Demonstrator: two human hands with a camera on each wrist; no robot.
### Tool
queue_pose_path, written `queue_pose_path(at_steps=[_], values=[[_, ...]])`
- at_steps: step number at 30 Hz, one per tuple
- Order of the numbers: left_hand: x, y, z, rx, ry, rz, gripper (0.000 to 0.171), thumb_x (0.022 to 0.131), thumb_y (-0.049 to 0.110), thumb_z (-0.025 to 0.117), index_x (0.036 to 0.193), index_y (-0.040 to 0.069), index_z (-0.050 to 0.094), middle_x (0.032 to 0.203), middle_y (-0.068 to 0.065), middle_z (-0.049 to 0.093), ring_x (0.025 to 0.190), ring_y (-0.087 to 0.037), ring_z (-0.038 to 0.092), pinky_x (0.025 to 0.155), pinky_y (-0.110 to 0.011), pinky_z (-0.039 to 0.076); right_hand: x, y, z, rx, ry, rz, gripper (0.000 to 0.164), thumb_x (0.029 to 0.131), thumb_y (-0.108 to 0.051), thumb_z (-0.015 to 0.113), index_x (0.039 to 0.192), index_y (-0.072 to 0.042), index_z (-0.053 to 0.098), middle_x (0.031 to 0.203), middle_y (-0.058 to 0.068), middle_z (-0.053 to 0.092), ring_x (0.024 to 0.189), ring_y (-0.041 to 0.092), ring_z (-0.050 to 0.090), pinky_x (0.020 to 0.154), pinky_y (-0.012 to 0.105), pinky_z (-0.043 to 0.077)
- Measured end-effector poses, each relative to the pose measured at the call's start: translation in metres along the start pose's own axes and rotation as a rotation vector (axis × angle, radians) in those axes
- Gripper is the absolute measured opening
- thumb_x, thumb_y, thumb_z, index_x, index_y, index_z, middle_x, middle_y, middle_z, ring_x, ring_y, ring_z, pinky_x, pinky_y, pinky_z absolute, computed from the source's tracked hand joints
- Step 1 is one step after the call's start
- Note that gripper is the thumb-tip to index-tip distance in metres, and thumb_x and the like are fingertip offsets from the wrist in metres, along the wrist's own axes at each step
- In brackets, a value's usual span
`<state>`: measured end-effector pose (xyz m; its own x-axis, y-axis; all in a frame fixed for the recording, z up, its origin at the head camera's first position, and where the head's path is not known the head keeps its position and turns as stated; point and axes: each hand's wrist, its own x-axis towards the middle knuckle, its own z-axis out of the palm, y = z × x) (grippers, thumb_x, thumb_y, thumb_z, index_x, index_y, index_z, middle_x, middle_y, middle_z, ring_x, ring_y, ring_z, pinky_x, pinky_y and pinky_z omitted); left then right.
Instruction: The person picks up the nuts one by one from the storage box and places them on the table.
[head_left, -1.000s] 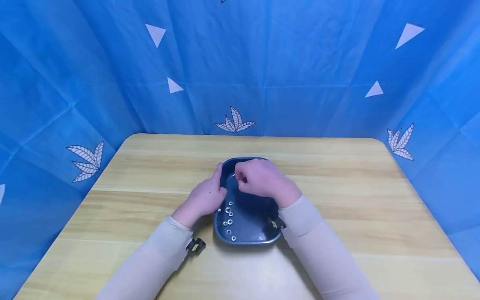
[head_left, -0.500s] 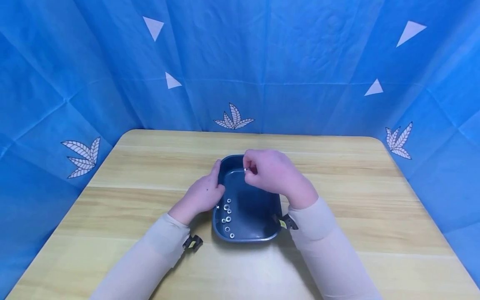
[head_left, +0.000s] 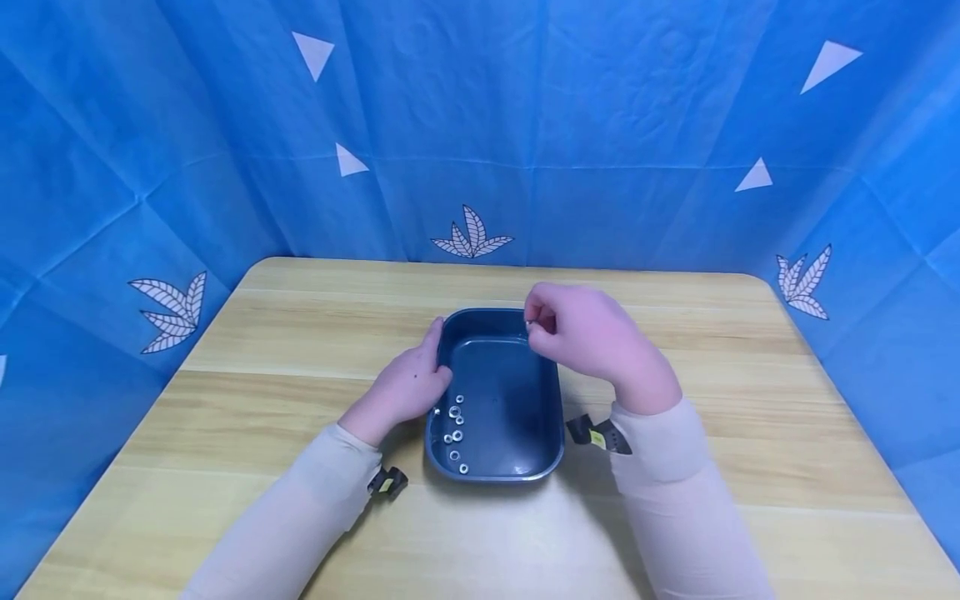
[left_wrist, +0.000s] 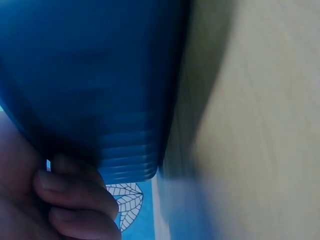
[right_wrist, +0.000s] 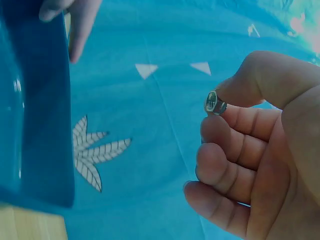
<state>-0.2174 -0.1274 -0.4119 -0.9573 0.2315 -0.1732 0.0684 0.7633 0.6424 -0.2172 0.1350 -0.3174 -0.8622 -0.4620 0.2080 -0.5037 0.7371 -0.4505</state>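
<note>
A dark blue rectangular tray (head_left: 497,400) sits on the table. My left hand (head_left: 405,387) grips its left wall, thumb at the inner side; curled fingers (left_wrist: 75,192) show by the tray's outer side in the left wrist view. My right hand (head_left: 596,337) is raised at the tray's far right corner. Between its thumb and index finger it pinches a small silver metal nut (right_wrist: 213,103), its hole visible in the right wrist view. Several more metal nuts (head_left: 454,412) lie inside the tray along its left side.
The tray stands on a light wooden table (head_left: 750,400). A blue curtain (head_left: 600,117) with white triangles and leaf prints encloses the back and sides. Dark wrist straps (head_left: 600,435) are on both sleeves.
My right hand has moved right and up from inside the tray to its far right corner, carrying the nut. The left hand keeps its grip on the tray.
</note>
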Motion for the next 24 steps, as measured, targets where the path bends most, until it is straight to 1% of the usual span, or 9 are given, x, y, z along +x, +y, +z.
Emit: queue_pose_path(at_steps=[6, 13, 18, 24], values=[[0.000, 0.000, 0.001, 0.004, -0.004, 0.004, 0.077, 0.103, 0.023, 0.047, 0.164, 0.013, 0.001, 0.073, -0.011, 0.056, 0.054, -0.025, 0.058, 0.055, -0.039, 0.049, -0.003, 0.020, -0.009, -0.009, -0.002, 0.075, 0.010, 0.086, -0.014, 0.058, 0.094, -0.016, 0.063, 0.075, 0.000, 0.058, 0.065, 0.020, 0.053, 0.063, 0.037, 0.044], [0.000, 0.000, 0.000, 0.020, 0.000, 0.001, 0.078, 0.102, 0.024, 0.047, 0.164, 0.014, 0.000, 0.071, -0.010, 0.056, 0.053, -0.025, 0.058, 0.055, -0.040, 0.048, -0.007, 0.049, -0.015, 0.003, -0.001, 0.128, 0.013, 0.085, -0.010, 0.055, 0.096, -0.012, 0.062, 0.085, 0.004, 0.060, 0.076, 0.023, 0.054, 0.071, 0.038, 0.044], [0.001, 0.000, 0.001, 0.016, 0.004, 0.000, 0.078, 0.102, 0.023, 0.047, 0.164, 0.013, 0.001, 0.070, -0.010, 0.056, 0.052, -0.025, 0.058, 0.055, -0.041, 0.049, -0.008, 0.071, -0.015, 0.026, -0.008, 0.183, 0.013, 0.085, -0.009, 0.054, 0.097, -0.010, 0.060, 0.085, 0.006, 0.058, 0.078, 0.025, 0.053, 0.072, 0.040, 0.043], [0.001, 0.000, 0.000, 0.011, 0.006, 0.003, 0.078, 0.102, 0.023, 0.048, 0.164, 0.012, 0.001, 0.071, -0.010, 0.056, 0.053, -0.025, 0.058, 0.054, -0.040, 0.049, -0.005, 0.090, -0.006, 0.045, -0.063, 0.228, 0.013, 0.085, -0.009, 0.057, 0.098, -0.009, 0.058, 0.082, 0.008, 0.056, 0.074, 0.026, 0.052, 0.068, 0.040, 0.043]])
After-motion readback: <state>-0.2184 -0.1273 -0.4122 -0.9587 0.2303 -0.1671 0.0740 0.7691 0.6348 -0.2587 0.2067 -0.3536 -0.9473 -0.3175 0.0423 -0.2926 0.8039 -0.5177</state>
